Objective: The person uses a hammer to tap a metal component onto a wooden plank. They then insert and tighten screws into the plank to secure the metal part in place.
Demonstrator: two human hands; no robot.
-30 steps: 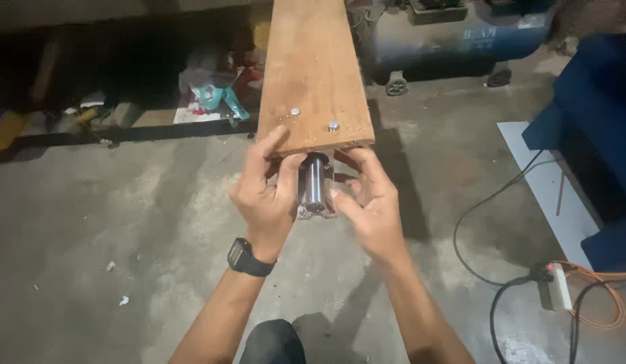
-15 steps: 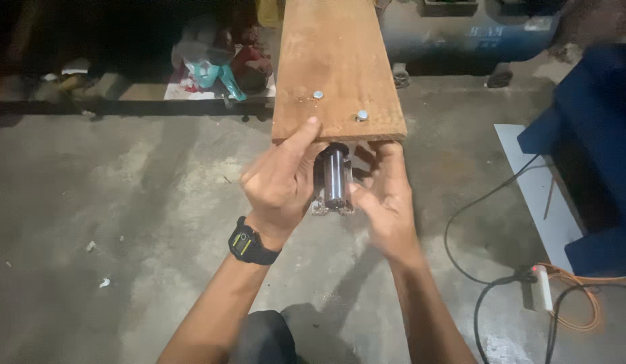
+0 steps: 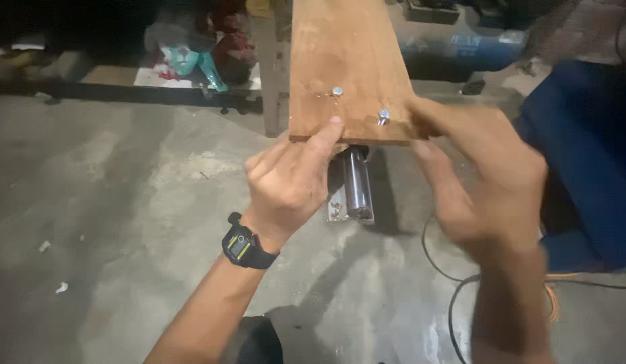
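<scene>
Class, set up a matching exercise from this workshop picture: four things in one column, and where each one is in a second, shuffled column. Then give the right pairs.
Things
1. wooden plank
2. two bolt heads
3. metal cylinder
4. black wristwatch

Places
A. under the plank's near end, between the hands
B. on the left wrist
C. in the plank's top face, near its end
D. running away from the person, above the concrete floor

Pairs: 1-D, 2-C, 3-A, 4-B

The left hand touches the plank's edge; the right hand is blurred.
</scene>
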